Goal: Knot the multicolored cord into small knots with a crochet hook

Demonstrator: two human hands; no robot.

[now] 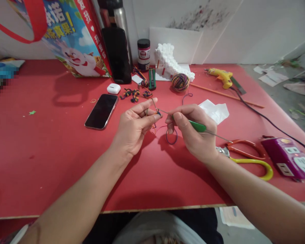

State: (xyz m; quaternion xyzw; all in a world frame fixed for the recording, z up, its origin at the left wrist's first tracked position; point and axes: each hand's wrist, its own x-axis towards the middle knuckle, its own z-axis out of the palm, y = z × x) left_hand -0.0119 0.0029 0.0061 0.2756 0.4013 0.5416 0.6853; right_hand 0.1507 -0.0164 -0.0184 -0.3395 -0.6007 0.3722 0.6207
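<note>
My left hand (136,127) pinches a small dark piece of crochet (158,114) between thumb and fingers, with yarn running over its raised index finger. Closed round the green handle of a crochet hook (197,126) is my right hand (194,130); the hook's thin metal tip reaches to the crochet piece. A loop of dark purple yarn (171,143) hangs below, between the hands. Behind them lies a multicoloured yarn ball (180,82) with a loose strand. Several small knotted yarn pieces (134,95) rest beyond my left hand.
On the red table (66,162) lie a phone (101,112), a white earphone case (114,88), scissors (251,159) and a purple power socket (289,157). A yellow glue gun (220,77) trails its cable along the right. A gift bag (78,44), bottle (120,20) and jar (143,54) stand behind.
</note>
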